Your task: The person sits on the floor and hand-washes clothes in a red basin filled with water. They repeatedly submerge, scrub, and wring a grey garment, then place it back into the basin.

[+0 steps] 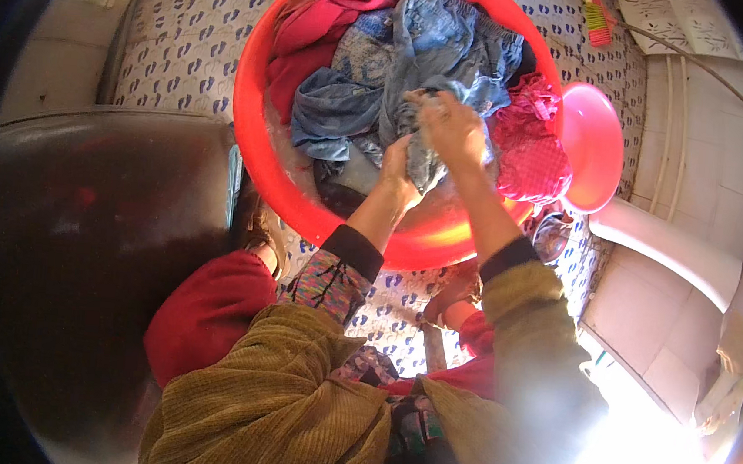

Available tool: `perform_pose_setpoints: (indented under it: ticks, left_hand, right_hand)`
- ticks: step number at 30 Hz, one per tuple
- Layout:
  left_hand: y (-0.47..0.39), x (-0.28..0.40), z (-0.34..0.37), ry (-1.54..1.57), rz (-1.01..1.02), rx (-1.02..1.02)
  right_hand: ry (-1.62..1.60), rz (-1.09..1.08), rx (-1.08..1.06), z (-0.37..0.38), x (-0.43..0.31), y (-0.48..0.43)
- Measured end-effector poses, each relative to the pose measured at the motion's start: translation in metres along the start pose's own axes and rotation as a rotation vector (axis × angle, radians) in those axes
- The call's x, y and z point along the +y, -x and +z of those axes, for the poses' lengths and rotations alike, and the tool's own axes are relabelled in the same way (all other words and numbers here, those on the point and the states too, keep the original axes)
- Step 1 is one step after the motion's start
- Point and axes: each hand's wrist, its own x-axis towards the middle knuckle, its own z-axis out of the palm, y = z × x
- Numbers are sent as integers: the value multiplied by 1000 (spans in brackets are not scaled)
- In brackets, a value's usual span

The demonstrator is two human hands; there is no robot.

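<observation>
In front of me stands a large red plastic tub (249, 124) holding wet clothes and murky water. Both hands are over its near half. My left hand (400, 172) grips a bunched part of a grey-blue wet garment (424, 164). Just above it, my right hand (450, 126) is closed on the same cloth, its fingers slightly blurred. Blue elastic-waisted trousers (437, 24) spread toward the tub's far side. Dark pink cloth (323, 19) lies at the far left inside. A bright pink checked cloth (534, 156) hangs over the right rim.
A pink plastic basin (591, 148) leans beside the tub's right side. On my left is a large dark, glossy surface (106, 191). A brush (599, 21) lies at the far right on the footprint-patterned floor (183, 40). A white pedestal (671, 249) stands by the right wall.
</observation>
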Motion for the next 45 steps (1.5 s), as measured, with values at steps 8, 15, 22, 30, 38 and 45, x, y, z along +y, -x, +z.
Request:
perform_pose_setpoints:
  ticks: [8,15,22,30,38,45]
  left_hand:
    - [27,-31,20,292,332,-146]
    - [24,2,100,-34,-68,-450]
    - [-29,43,41,40,-130,-233]
    - [-33,53,-7,-155,-31,-34]
    - [-81,31,-67,-1172,955,-434]
    - [-25,28,21,-170,-10,-11]
  right_hand:
    - [-117,-297,31,2,-7,36]
    - [-1385,569,-254,-54,85,-33]
    - [-594,5,-80,-60,3,-28]
    - [93,-429,12,8,-24,-41]
    - [-12,-638,-54,5,-42,11]
    - [-282,252,-43,14,71,-88]
